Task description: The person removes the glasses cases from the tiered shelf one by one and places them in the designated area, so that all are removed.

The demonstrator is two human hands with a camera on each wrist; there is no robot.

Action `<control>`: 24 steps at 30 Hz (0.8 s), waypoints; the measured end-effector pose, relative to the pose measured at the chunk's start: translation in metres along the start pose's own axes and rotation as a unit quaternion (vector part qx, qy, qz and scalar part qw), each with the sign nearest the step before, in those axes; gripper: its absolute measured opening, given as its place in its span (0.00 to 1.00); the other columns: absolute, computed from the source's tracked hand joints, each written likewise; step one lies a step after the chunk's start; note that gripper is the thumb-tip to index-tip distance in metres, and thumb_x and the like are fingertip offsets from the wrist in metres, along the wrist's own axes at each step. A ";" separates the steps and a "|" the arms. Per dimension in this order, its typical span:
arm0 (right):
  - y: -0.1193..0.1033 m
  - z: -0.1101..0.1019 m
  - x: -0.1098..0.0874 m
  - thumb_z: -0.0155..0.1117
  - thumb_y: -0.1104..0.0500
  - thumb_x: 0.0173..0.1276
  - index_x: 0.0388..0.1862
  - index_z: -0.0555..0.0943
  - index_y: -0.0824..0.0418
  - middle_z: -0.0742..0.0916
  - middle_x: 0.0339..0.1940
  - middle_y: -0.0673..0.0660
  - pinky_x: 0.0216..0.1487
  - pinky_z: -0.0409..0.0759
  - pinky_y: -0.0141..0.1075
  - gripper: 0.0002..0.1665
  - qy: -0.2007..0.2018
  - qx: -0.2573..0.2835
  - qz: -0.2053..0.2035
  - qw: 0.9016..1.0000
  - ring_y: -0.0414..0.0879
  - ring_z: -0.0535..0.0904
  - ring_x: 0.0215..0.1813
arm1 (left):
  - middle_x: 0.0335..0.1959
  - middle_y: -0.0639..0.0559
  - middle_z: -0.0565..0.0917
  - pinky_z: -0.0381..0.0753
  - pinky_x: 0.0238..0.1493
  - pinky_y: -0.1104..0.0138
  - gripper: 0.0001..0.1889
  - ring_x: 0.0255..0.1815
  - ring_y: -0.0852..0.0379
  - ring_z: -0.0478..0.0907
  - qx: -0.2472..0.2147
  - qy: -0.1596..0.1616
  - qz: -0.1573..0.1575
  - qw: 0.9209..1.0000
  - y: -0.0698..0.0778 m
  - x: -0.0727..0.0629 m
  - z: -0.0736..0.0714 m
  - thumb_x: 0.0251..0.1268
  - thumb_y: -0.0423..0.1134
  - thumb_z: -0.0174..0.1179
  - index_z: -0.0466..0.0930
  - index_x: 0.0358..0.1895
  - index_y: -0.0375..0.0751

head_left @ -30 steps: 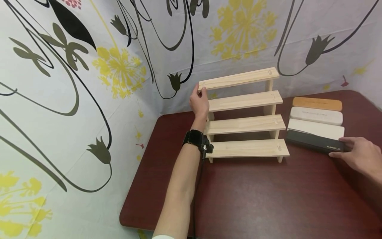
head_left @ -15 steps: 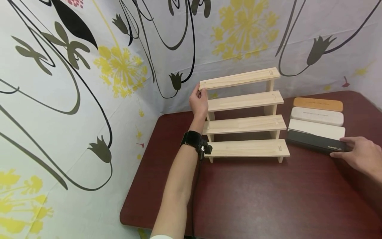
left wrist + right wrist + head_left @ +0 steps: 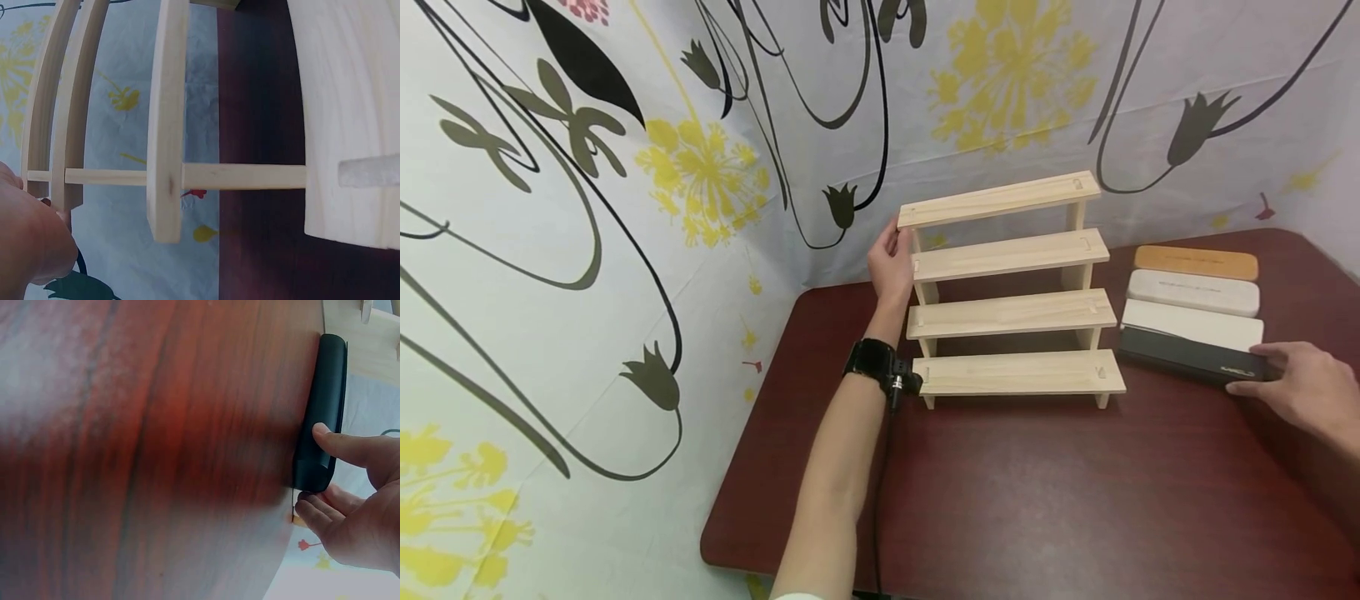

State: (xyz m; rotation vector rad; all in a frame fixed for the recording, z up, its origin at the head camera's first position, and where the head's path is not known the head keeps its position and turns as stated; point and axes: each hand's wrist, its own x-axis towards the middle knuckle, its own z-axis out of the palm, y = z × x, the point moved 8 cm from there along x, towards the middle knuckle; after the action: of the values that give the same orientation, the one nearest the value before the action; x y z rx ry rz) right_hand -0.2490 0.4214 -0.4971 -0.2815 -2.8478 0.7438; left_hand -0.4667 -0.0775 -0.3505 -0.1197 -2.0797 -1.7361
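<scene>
A four-tier step rack of pale wood (image 3: 1015,315) stands on the dark red table (image 3: 1037,500). At the left end of its top board, my left hand (image 3: 891,265) holds the rack by its upright; some fingertips are hidden. In the left wrist view that hand (image 3: 34,231) is at the left edge, against the board ends. To the right of the rack lies a long black glasses case (image 3: 1191,356) with pale lettering. My right hand (image 3: 1303,387) pinches its right end; the right wrist view shows the thumb (image 3: 331,439) on one side and fingers opposite.
Behind the black case lie a cream case (image 3: 1193,325), a white case (image 3: 1193,292) and an orange case (image 3: 1197,262) in a row. A flower-patterned cloth (image 3: 700,433) hangs at the back and left. A cable (image 3: 880,500) trails from the left wrist band.
My left hand has shifted slightly left; its thumb has left the front of the top board for the upright beneath. The right hand and the black glasses case have stayed in place.
</scene>
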 end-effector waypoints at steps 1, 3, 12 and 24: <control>0.000 0.000 0.000 0.83 0.57 0.55 0.60 0.71 0.83 0.78 0.54 0.88 0.58 0.63 0.74 0.45 -0.001 0.001 -0.001 1.000 0.85 0.71 0.56 | 0.68 0.50 0.83 0.77 0.66 0.69 0.22 0.68 0.59 0.80 -0.002 -0.001 -0.001 1.000 -0.001 0.000 -0.001 0.85 0.43 0.57 0.78 0.75 0.44; -0.001 0.001 0.001 0.83 0.57 0.56 0.61 0.70 0.83 0.77 0.55 0.89 0.59 0.62 0.75 0.45 -0.004 0.000 -0.001 1.000 0.85 0.70 0.57 | 0.67 0.51 0.84 0.78 0.66 0.68 0.21 0.67 0.59 0.80 -0.001 0.002 -0.005 1.000 -0.004 -0.001 -0.005 0.85 0.43 0.57 0.79 0.74 0.45; -0.003 -0.002 0.000 0.82 0.57 0.59 0.60 0.70 0.83 0.73 0.59 0.90 0.60 0.63 0.73 0.43 0.003 -0.003 -0.007 1.000 0.84 0.68 0.59 | 0.67 0.48 0.84 0.79 0.66 0.66 0.21 0.69 0.56 0.79 0.015 -0.005 -0.005 1.000 -0.015 -0.005 -0.016 0.85 0.42 0.58 0.79 0.73 0.38; -0.001 0.002 0.000 0.77 0.54 0.67 0.64 0.67 0.83 0.69 0.61 0.90 0.61 0.63 0.76 0.43 -0.010 0.004 -0.009 1.000 0.85 0.65 0.62 | 0.67 0.51 0.84 0.77 0.68 0.62 0.21 0.70 0.57 0.78 -0.001 -0.035 -0.007 0.999 -0.020 -0.017 -0.030 0.84 0.44 0.59 0.79 0.73 0.42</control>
State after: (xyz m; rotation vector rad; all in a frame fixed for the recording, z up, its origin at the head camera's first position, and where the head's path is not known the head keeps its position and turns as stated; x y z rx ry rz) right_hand -0.2495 0.4199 -0.4981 -0.2483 -2.8609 0.7573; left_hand -0.4505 -0.1073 -0.3715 -0.1689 -2.1345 -1.7656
